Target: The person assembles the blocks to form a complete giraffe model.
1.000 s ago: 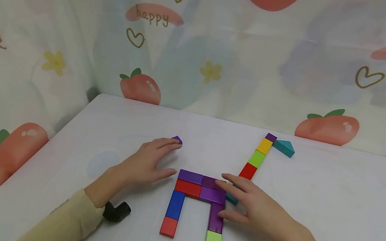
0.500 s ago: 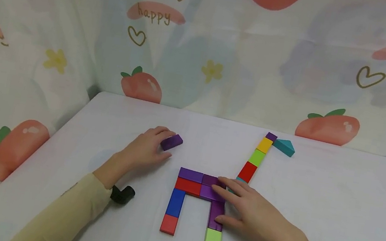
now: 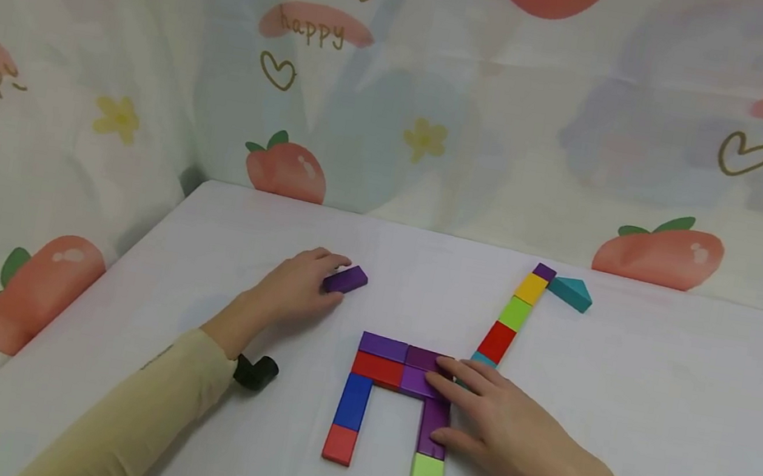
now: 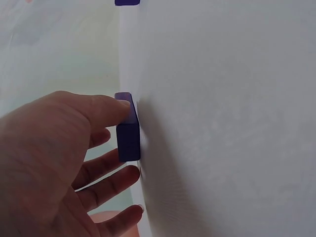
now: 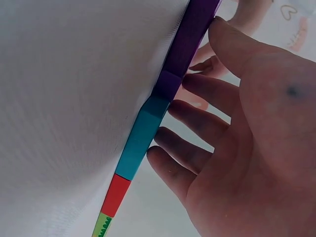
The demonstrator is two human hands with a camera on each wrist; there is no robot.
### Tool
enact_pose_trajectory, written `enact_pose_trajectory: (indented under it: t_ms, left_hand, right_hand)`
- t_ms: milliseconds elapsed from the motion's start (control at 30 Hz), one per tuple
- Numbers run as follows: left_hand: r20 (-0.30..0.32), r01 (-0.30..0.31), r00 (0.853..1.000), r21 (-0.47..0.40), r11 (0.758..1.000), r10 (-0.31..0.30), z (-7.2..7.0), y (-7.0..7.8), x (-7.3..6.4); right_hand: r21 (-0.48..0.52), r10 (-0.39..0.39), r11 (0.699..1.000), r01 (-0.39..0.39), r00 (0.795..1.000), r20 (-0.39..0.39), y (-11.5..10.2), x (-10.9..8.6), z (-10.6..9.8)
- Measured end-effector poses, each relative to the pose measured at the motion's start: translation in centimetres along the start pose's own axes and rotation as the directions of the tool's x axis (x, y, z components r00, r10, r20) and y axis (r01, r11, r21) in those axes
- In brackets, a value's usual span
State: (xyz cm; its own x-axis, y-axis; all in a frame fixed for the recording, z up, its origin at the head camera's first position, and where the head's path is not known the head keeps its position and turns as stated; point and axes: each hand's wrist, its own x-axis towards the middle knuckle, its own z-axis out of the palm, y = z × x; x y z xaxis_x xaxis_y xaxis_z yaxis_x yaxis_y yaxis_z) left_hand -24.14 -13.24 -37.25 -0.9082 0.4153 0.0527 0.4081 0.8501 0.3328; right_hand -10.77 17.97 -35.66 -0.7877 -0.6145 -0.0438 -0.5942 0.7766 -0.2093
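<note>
My left hand [image 3: 293,284] pinches a purple block [image 3: 346,280] on the far left part of the white table. The left wrist view shows the thumb on one face of it and the other fingers behind. My right hand [image 3: 509,426] rests its loosely extended fingertips on the right side of a figure of flat coloured blocks. Two purple blocks and a red block [image 3: 378,369] form its body. Blue, red, purple and lime blocks make two legs. Part of a teal block [image 5: 140,138] is hidden under this hand in the head view.
A slanting row of red, lime [image 3: 515,313], yellow and purple blocks runs from the body towards the back. Beside its top lies a teal triangular block [image 3: 571,294]. A patterned cloth [image 3: 504,124] hangs behind the white table [image 3: 663,399]. Black wrist straps show near both wrists.
My left hand has drawn back slightly from over the purple block, and more of the block shows, set at a slant. My right hand has shifted slightly on the figure, covering more of the teal block.
</note>
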Motion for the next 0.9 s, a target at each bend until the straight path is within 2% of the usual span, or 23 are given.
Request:
enact_pose_trajectory:
  t_ms: [300, 467, 900]
  left_hand:
    - [-0.003, 0.014, 1.0, -0.044, 0.999, -0.014, -0.1, -0.1, 0.1]
    - [0.0, 0.02, 1.0, -0.066, 0.998, -0.02, -0.2, -0.1, -0.4]
    - [-0.034, -0.038, 0.999, -0.063, 0.997, 0.036, -0.7, -0.3, -3.4]
  right_hand:
    - [0.009, -0.008, 1.0, 0.008, 1.0, 0.001, 0.1, -0.1, 0.0]
    - [0.016, -0.007, 1.0, 0.007, 1.0, 0.006, 0.1, -0.1, 0.1]
    - [0.004, -0.008, 1.0, 0.008, 1.0, 0.003, 0.1, -0.1, 0.1]
